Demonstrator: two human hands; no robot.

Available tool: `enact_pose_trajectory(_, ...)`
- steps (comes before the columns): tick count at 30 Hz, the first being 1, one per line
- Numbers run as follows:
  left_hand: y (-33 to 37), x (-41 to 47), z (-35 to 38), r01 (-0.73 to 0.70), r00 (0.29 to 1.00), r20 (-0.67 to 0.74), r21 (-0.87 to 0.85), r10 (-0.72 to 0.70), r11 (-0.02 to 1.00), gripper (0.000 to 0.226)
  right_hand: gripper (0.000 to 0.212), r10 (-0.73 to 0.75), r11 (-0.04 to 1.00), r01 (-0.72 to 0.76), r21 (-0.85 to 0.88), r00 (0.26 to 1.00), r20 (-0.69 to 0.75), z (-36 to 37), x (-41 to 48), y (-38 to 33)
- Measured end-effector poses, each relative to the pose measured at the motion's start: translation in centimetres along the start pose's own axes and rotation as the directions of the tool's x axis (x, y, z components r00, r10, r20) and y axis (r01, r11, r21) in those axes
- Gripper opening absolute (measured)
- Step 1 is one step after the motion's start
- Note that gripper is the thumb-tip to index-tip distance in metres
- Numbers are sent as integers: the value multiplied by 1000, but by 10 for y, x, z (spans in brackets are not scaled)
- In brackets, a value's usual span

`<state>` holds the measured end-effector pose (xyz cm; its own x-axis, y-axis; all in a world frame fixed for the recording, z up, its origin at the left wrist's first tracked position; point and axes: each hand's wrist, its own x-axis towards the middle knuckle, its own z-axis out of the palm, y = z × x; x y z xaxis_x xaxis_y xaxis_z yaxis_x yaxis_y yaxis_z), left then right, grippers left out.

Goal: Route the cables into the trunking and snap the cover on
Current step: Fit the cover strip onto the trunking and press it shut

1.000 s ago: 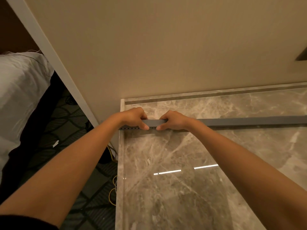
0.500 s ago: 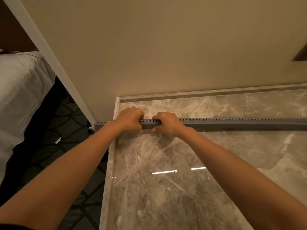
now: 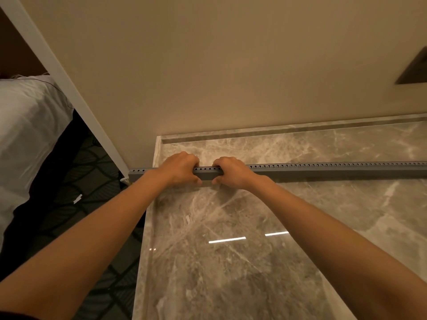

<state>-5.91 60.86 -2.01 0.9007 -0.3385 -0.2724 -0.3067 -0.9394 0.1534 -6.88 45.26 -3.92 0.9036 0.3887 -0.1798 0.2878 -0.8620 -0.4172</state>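
Trunking (image 3: pixel 323 170), grey and perforated, is gripped in both hands. The left hand (image 3: pixel 179 168) wraps over it from above, fingers curled over the far side and thumb on the near face. Just beside it, the right hand (image 3: pixel 231 172) clamps on the same way, with a short stretch of holed strip showing between them. A second ago the left end sat under the left hand at the edge of the surface; now it pokes out past that edge, over the floor. The row of holes now runs along the top for the whole visible length. Half a second ago it lay much as it does now. It stretches lengthwise along the marble surface (image 3: pixel 254 262), parallel to the beige wall (image 3: pixel 231 65), and runs off the right of the view; whether it rests on the marble or hangs just above, I cannot tell. Left of the surface lie dark patterned carpet (image 3: pixel 76 181) and a white-sheeted bed (image 3: pixel 27 135).
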Motion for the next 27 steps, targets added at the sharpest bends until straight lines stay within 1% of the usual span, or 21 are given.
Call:
enact_pose_trajectory(3,5,1,3,-32,998,48,12,31,999,33,36,31,998,-31,-54,999,7,1,-2,4)
enact_pose_trajectory(9,9,2,5,-57,997,54,82,53,995,28,34,-6,995,6,-98,1000,2,1,-2,5)
enact_pose_trajectory(14,7,3,0,-31,999,41,35,29,999,29,37,16,1000,-16,0,1000,-14,-2,-4,8)
enact_pose_trajectory(17,14,6,-4,2,997,74,59,-6,998,30,35,32,999,-32,34,999,14,-8,-9,18)
enact_pose_trajectory(19,18,10,-3,4,997,83,46,-8,999,32,32,64,997,-65,44,998,26,-13,-13,29)
enact_pose_trajectory(23,39,19,2,-46,999,27,-37,47,998,34,36,111,992,-111,58,994,-2,-21,-26,51)
enact_pose_trajectory(27,54,20,5,-92,995,-30,72,94,993,27,36,96,995,-93,49,993,-67,-18,-28,56)
